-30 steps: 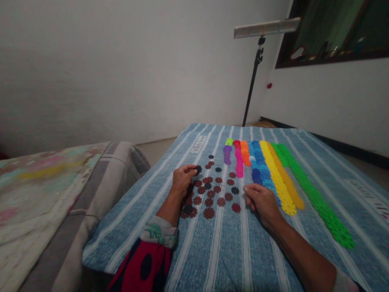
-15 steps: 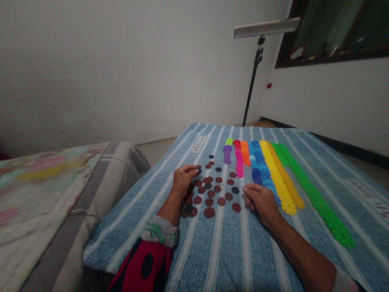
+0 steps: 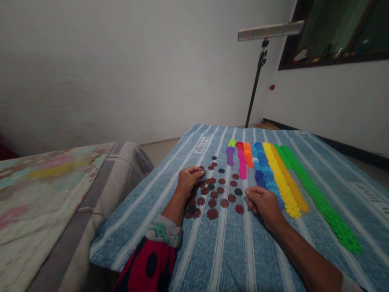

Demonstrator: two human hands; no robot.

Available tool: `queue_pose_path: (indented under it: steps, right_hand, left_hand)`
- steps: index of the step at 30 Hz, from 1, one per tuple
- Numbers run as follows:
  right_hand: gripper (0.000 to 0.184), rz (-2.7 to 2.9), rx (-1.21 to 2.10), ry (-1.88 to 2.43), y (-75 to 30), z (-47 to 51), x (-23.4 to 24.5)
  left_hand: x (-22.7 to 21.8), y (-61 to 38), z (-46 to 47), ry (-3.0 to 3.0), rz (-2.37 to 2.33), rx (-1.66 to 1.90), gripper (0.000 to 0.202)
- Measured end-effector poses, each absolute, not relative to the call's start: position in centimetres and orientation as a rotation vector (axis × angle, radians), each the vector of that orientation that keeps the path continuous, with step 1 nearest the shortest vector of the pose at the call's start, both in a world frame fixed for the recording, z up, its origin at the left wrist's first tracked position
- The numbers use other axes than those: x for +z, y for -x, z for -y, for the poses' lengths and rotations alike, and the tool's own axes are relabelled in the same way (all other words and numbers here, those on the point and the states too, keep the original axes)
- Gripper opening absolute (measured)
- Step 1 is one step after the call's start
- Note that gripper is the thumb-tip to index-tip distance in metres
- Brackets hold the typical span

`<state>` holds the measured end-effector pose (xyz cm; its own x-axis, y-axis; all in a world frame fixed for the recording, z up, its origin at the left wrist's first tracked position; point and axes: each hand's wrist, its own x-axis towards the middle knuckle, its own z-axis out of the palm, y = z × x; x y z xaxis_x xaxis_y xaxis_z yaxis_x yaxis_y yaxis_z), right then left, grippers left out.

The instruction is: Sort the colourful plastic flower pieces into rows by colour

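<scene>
My left hand (image 3: 189, 181) is pinched at the left edge of a loose group of plastic snowflake discs, with a dark disc (image 3: 204, 173) at its fingertips. Around it lie several brown discs (image 3: 212, 214) and a few black discs (image 3: 221, 171). To the right, my right hand (image 3: 263, 202) rests low over the cloth with thumb and fingers closed together, beside a black disc (image 3: 238, 192). Whether those fingers hold anything is hidden. Beyond it, overlapping discs form coloured rows: purple (image 3: 230, 156), pink (image 3: 242, 167), orange (image 3: 248, 156), blue (image 3: 264, 168), yellow (image 3: 281, 188) and green (image 3: 328, 202).
A blue striped cloth (image 3: 152, 247) covers the table. At left stands a bed or couch with a patterned cover (image 3: 39, 194), separated by a gap. Behind the table are a lamp on a black stand (image 3: 254, 89) and a white wall (image 3: 121, 73).
The view has shifted slightly, so everything sits a little further right and lower. My left hand has drawn slightly right and nearer with its pinch closed. My right hand is practically still.
</scene>
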<state>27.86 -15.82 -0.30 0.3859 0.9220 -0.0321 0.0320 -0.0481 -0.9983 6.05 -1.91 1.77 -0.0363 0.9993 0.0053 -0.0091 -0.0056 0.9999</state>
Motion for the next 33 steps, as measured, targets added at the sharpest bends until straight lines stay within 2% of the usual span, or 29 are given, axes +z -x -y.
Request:
queue_pose_path:
  steps: [11,21,29,33]
  right_hand:
    - [0.039,0.939,0.907,1.487,-27.4,15.8,-0.4]
    - [0.034,1.075,0.786,1.55,-27.6,15.3,-1.0]
    - [0.025,1.515,0.412,1.931,-28.1,12.9,0.0]
    - [0.02,1.765,0.357,2.151,-27.7,11.9,0.7]
  left_hand:
    - [2.2,-6.0,2.1,-1.177,-1.215,1.226,0.027]
    - [1.6,-5.4,1.1,-1.104,-1.241,1.309,0.025]
    - [1.6,-5.4,1.1,-1.127,-1.23,1.305,0.024]
    - [1.1,-5.5,1.0,-1.211,-1.191,1.311,0.024]
